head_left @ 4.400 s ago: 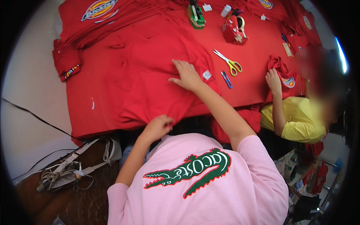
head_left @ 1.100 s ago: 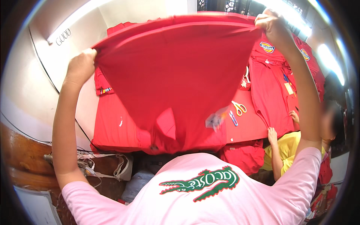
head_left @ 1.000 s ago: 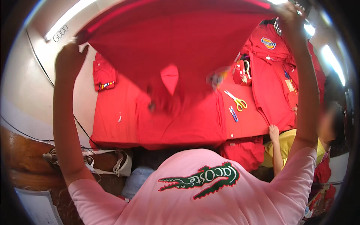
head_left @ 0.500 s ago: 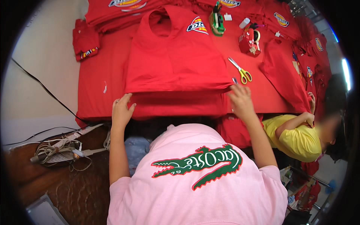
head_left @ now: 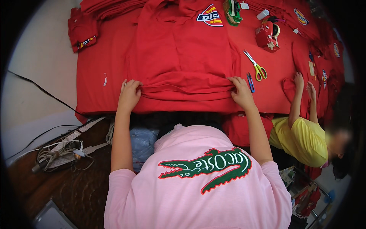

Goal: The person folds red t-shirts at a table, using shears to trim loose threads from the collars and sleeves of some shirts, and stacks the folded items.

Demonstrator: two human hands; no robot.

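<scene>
We take this for a small clothing workshop rather than a home. Before us a wide table (head_left: 105,49) is covered in red, and a red shirt (head_left: 187,49) with a chest badge lies spread on it. Around it we see piled red clothes (head_left: 118,8), several bearing the same badge. Among them we find yellow-handled scissors (head_left: 259,71), blue thread snips (head_left: 250,82), a green tape dispenser (head_left: 233,13) and a red tape dispenser (head_left: 266,36). At our right a co-worker in yellow (head_left: 299,139) also has red cloth in front of them.
</scene>
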